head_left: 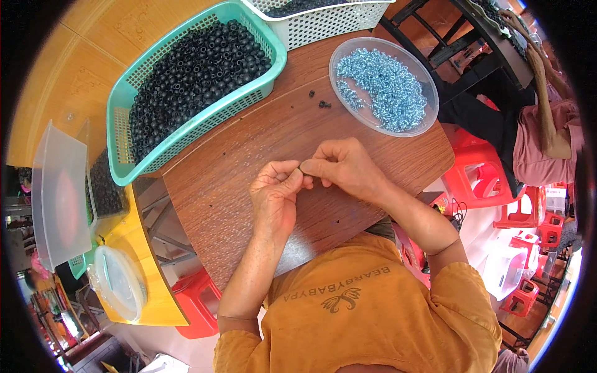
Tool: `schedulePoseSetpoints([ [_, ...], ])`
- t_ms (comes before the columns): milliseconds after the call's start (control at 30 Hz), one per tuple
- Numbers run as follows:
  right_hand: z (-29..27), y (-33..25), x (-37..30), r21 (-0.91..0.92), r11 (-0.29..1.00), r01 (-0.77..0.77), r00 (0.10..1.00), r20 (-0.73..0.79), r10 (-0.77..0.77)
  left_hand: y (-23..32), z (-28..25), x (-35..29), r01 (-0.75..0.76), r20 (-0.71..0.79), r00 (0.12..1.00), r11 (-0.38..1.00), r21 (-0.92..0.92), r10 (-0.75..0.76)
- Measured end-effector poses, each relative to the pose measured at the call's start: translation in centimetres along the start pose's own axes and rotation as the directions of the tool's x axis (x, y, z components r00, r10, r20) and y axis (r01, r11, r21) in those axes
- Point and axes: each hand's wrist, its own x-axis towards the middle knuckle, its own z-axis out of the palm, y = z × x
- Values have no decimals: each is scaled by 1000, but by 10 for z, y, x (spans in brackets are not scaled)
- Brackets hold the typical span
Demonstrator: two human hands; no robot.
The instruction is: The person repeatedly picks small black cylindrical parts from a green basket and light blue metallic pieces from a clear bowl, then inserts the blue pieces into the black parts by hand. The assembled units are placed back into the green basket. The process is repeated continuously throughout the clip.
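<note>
My left hand (277, 189) and my right hand (345, 166) meet fingertip to fingertip over the brown wooden table (230, 217). Both are closed in a pinch. A tiny dark piece (301, 168) shows between the fingertips, mostly covered, so its kind is unclear. Beyond my hands, on the left, a teal plastic basket (193, 163) is heaped with small black ring-shaped parts (199, 81). At the far right a clear round tub (433, 112) holds many small shiny blue pieces (388, 81). A few loose black parts (324, 104) lie on the table near the tub.
A white perforated basket (329, 25) with dark parts stands at the far edge. On the left are a yellow table (140, 248), an upright clear lid (59, 193) and a round clear container (118, 283). Red stools (476, 168) stand right, near another person's arm (547, 105).
</note>
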Motion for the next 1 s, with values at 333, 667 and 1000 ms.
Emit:
schedulePoseSetpoints([
  [333, -7, 22, 33, -875, 315, 367, 612, -28, -790, 2, -2, 2, 55, 7, 999, 994, -94, -54],
  [667, -8, 36, 91, -972, -158, 171, 749, 233, -620, 2, -4, 2, 39, -3, 999, 997, -70, -40],
  [1000, 4, 40, 67, -952, -50, 301, 680, 251, -689, 1, -2, 3, 25, -1, 1000, 997, -79, -25],
])
